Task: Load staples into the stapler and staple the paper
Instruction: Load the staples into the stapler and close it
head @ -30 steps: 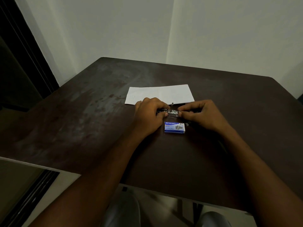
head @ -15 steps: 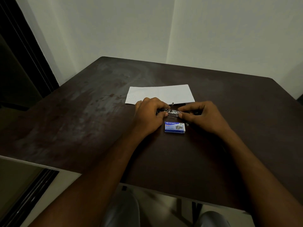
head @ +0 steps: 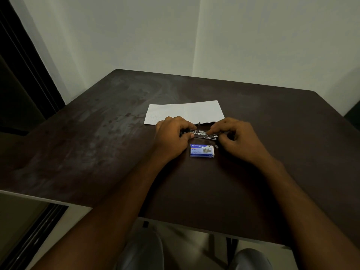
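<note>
Dim walls corner behind a dark table [head: 97, 143]. I see my left hand [head: 171, 137] curled shut around one end of the stapler [head: 202, 133], thumb and forefinger pinching it. My right hand [head: 239, 139] has its fingers loosely bent, forefinger tip touching the metal rail; whether it grips, I cannot tell. Paper [head: 185, 112] lies just beyond, the staple box [head: 202, 150] just nearer.

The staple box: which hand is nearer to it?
Left. The left hand almost touches the left end of the staple box; the right hand is beyond its right end, apart, across a small gap.
</note>
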